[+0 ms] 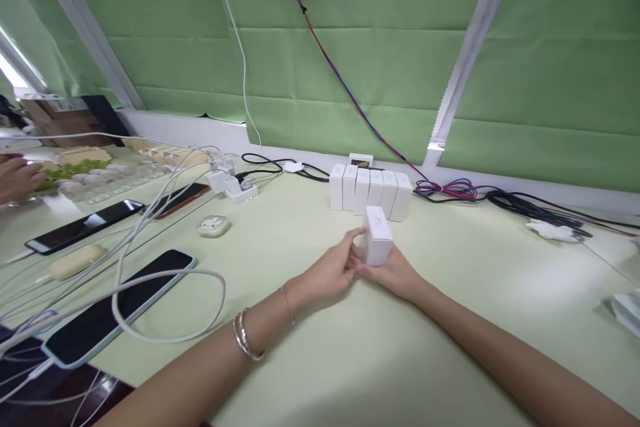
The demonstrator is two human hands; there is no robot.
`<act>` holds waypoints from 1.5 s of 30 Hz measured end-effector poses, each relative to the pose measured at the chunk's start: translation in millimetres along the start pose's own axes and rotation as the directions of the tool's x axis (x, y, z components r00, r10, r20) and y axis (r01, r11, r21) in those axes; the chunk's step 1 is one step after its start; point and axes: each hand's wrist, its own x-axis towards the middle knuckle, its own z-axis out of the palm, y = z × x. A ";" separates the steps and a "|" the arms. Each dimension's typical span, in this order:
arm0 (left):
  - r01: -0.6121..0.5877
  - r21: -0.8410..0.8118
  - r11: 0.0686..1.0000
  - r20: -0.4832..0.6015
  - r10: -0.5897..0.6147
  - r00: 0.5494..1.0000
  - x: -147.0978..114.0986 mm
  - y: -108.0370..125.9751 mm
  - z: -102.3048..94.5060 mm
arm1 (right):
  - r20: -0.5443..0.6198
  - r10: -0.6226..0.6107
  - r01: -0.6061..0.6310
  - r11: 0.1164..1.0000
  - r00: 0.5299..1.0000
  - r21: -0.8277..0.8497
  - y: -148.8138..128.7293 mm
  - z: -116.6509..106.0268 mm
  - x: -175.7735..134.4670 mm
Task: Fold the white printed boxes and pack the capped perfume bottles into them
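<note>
A small white box (379, 237) stands upright between my hands, a little above or on the pale table. My right hand (395, 275) grips it from the right and below, with the thumb near its bottom front edge. On the other side my left hand (334, 269) has its fingers curled against the box's left face; part of these fingers is blurred. Just behind is a row of several similar white boxes (369, 190), standing side by side, the right ones tilted slightly.
Phones (127, 303) with white charging cables (120, 280) cover the left side, near a power strip (240, 192) and a small earbud case (213, 226). Coiled black cable (530, 209) lies at the back right. Another person's hand (19, 177) shows at far left.
</note>
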 end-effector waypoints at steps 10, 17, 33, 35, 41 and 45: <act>-0.039 -0.428 0.903 0.132 0.105 0.986 36.1 -19.5 1.8 | 0.063 0.207 -0.185 0.950 0.976 -0.251 8.5 -39.6 -30.3; -0.022 -0.420 0.907 0.118 0.078 0.990 28.0 -22.1 -1.0 | 0.114 0.170 -0.132 0.949 0.979 -0.286 10.5 -40.9 -30.8; 0.088 -0.284 0.955 0.146 -0.047 0.988 20.1 -19.5 -13.6 | 0.028 0.146 -0.126 0.925 0.989 -0.358 13.8 -36.7 -42.1; 0.061 -0.244 0.968 0.167 -0.020 0.986 20.6 -18.1 -17.2 | 0.007 0.133 -0.124 0.938 0.991 -0.323 14.9 -37.4 -42.0; -0.187 -0.236 0.954 0.148 0.225 0.963 10.2 -1.6 7.1 | 0.011 0.038 -0.036 0.990 0.999 -0.133 13.4 -40.4 -43.9; -0.237 0.072 0.969 0.239 0.214 0.947 1.7 3.3 18.7 | 0.011 0.119 -0.118 0.989 0.993 -0.088 10.9 -41.1 -42.6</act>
